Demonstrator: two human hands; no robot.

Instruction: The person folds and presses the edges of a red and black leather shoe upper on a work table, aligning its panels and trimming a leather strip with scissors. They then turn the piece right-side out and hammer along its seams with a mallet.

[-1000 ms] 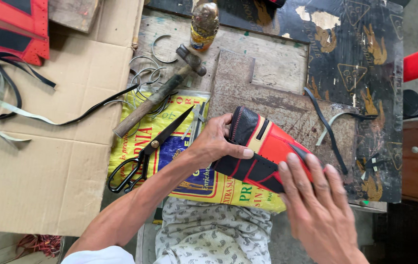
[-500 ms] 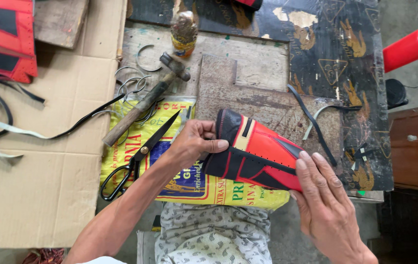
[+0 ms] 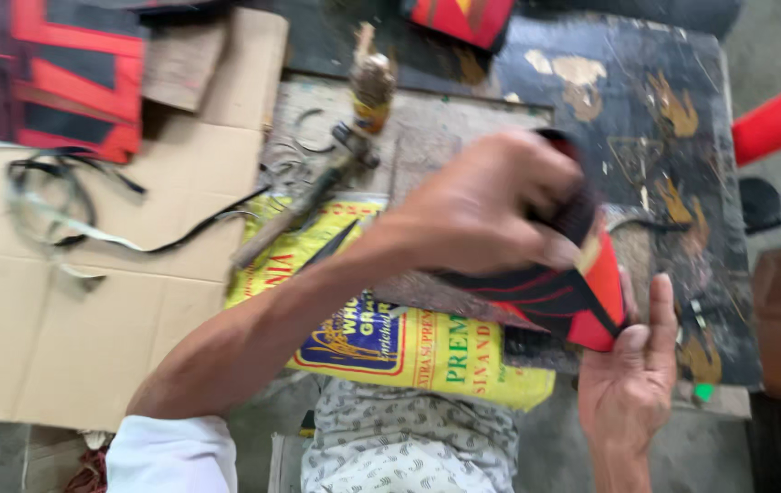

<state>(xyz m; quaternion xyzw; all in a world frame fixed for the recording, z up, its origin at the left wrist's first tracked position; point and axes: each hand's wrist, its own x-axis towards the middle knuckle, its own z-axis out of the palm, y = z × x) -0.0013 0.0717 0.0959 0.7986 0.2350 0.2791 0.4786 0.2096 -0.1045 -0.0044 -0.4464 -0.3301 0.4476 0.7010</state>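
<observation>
1. Left hand (image 3: 482, 205) is up off the bench, fingers curled and clamped over the top of the red-and-black stitched piece (image 3: 582, 288); the view is blurred, so which finger sits where is unclear.
2. Right hand (image 3: 632, 383) sits below, palm up, fingers spread and touching the piece's lower red edge, cradling rather than pinching.
3. The piece hangs between the two hands, above the yellow printed sack (image 3: 390, 338).
4. To my eye, a firm top grip and a flat supporting palm serve best here.
5. The hammer (image 3: 317, 196) lies well beyond the left fingers, clear of the work.
</observation>
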